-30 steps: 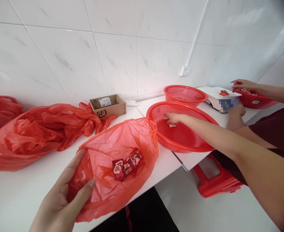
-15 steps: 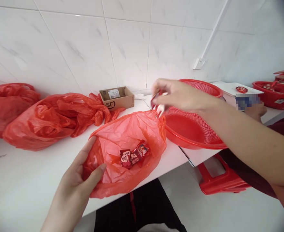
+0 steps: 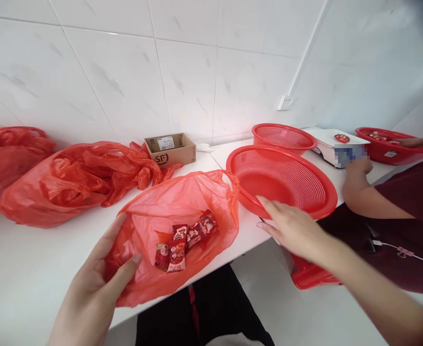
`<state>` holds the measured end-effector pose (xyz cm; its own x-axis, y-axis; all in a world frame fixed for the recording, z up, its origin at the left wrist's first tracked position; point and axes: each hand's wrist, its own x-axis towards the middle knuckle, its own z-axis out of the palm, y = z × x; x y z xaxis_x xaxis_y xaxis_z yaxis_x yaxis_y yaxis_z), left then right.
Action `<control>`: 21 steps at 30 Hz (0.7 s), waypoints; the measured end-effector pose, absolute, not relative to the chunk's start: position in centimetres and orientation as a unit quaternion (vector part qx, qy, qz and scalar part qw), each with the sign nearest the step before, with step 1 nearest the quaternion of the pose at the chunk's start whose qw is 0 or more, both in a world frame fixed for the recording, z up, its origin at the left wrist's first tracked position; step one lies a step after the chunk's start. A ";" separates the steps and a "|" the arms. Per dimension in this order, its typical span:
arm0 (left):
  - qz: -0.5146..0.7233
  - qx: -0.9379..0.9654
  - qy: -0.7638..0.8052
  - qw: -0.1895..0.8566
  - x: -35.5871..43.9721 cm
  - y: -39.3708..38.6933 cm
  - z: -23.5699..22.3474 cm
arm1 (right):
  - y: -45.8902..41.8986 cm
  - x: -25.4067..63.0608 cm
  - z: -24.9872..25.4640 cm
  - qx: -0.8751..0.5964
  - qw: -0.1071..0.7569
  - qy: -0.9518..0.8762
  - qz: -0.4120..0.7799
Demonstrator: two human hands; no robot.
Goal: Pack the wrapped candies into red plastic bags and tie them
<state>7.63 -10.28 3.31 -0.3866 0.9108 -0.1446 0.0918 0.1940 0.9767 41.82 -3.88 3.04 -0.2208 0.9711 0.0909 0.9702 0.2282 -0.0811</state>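
Observation:
My left hand (image 3: 92,278) grips the near-left edge of an open red plastic bag (image 3: 211,250), fingers outside and thumb inside. Several small red wrapped candies (image 3: 177,254) lie in the bag's bottom. To the right, my right hand (image 3: 290,228) is at the near rim of a red plastic sieve basket (image 3: 326,199). The rim runs between the thumb, which is below it, and the fingers, which lie over it. No candy shows in my right hand. The visible basket floor is bare, and part of its near side is hidden by the wall and my hand.
Tied-up red bags (image 3: 63,182) lie on the left of the white table (image 3: 24,269). A small cardboard box (image 3: 175,153) stands by the wall. Behind the basket are another basket (image 3: 286,139) and a scale (image 3: 322,139). A co-worker's arm (image 3: 373,202) is at the right.
My right hand has moved down from above the bag's far corner to the basket rim, and the candies it held are gone from it. More candies lie in the bag. The view has shifted.

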 end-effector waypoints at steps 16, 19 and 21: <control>0.553 0.287 0.593 0.510 4.8 -11.3 0.5 | 2.4 39.9 1.7 -0.530 0.129 -0.837 -0.046; 0.573 0.269 0.593 0.497 5.2 -11.7 1.2 | 6.5 38.2 1.9 -0.553 0.146 -0.819 -0.044; 0.577 0.274 0.594 0.489 5.4 -11.9 1.8 | 8.8 37.2 1.9 -0.589 0.171 -0.788 -0.054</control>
